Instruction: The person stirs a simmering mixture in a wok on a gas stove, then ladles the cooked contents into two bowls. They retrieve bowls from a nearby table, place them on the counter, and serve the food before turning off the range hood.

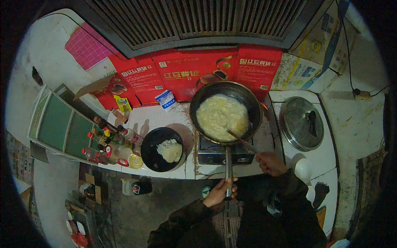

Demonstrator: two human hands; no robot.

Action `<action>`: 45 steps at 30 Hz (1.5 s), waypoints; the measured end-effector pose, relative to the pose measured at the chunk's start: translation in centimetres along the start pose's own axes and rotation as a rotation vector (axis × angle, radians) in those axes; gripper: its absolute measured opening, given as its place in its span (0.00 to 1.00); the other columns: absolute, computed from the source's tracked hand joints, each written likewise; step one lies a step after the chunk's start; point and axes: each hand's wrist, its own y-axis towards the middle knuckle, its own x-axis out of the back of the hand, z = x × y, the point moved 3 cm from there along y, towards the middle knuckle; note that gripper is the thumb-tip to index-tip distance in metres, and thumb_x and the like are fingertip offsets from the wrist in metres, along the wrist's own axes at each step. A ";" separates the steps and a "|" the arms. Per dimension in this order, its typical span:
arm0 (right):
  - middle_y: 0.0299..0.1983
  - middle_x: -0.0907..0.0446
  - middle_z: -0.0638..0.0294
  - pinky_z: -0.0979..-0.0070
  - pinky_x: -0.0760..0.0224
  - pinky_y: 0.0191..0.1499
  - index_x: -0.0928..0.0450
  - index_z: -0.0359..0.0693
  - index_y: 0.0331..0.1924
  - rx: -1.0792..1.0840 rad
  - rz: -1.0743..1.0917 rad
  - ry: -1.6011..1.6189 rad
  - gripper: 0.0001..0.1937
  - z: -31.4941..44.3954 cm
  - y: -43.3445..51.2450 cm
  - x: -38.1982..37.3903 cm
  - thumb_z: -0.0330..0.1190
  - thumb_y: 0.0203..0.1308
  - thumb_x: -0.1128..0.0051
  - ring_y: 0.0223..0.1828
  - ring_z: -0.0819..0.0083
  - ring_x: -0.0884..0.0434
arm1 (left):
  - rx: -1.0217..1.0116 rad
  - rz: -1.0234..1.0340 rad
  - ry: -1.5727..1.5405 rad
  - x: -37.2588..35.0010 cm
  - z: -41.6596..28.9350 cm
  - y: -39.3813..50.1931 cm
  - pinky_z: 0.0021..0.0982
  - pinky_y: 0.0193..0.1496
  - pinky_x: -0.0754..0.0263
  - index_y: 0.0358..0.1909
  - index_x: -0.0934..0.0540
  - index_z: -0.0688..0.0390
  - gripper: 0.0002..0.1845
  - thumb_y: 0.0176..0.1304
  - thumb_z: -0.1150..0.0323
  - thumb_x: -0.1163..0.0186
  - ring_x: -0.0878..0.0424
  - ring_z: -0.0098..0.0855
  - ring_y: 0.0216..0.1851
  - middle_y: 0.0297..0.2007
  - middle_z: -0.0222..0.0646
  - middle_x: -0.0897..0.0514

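Note:
My left hand is wrapped around the metal handle of a deep frying pan. The pan sits on a gas stove, and a small flame shows at its right edge. A pale yellow, frothy mass of food covers much of the pan's bottom. In my right hand is a long, thin brown utensil, its far end in the food. Whether it is one stick or a pair of chopsticks, I cannot tell. Left of the stove, a black pan contains a whitish, crumbly heap.
Several sauce and oil bottles crowd the counter's left side. A glass lid and a white bowl lie to the right. Red printed cardboard lines the wall, with a blue-and-white packet before it. A range hood hangs above.

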 end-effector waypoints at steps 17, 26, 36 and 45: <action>0.23 0.26 0.65 0.73 0.34 0.26 0.28 0.36 0.30 0.380 -0.248 -0.526 0.12 0.4 -5.4 0.9 0.36 0.64 0.52 0.20 0.73 0.28 | -0.024 -0.020 0.057 -0.1 -0.1 0.0 0.26 0.33 0.36 0.58 0.35 0.61 0.24 0.72 0.52 0.61 0.34 0.25 0.27 0.28 0.29 0.32; 0.26 0.23 0.47 0.64 0.31 0.33 0.28 0.33 0.30 0.656 -0.764 -1.022 0.10 2.3 0.3 4.5 0.33 0.63 0.54 0.31 0.52 0.22 | 0.008 -0.050 0.007 -0.2 0.0 -0.1 0.26 0.33 0.36 0.56 0.34 0.61 0.24 0.71 0.51 0.60 0.34 0.25 0.28 0.29 0.29 0.33; 0.18 0.36 0.71 0.81 0.49 0.16 0.29 0.40 0.28 0.189 -0.122 -0.052 0.15 1.5 5.7 0.2 0.41 0.65 0.53 0.14 0.83 0.39 | -0.041 -0.059 0.044 0.1 0.3 0.0 0.26 0.33 0.36 0.55 0.33 0.61 0.24 0.71 0.51 0.60 0.34 0.25 0.28 0.27 0.28 0.33; 0.15 0.40 0.74 0.83 0.52 0.14 0.30 0.42 0.32 0.120 0.065 0.213 0.15 0.2 2.9 -2.4 0.46 0.65 0.51 0.12 0.85 0.43 | -0.034 -0.027 0.008 0.2 0.2 0.0 0.27 0.34 0.37 0.55 0.34 0.60 0.22 0.72 0.53 0.59 0.35 0.26 0.28 0.28 0.28 0.33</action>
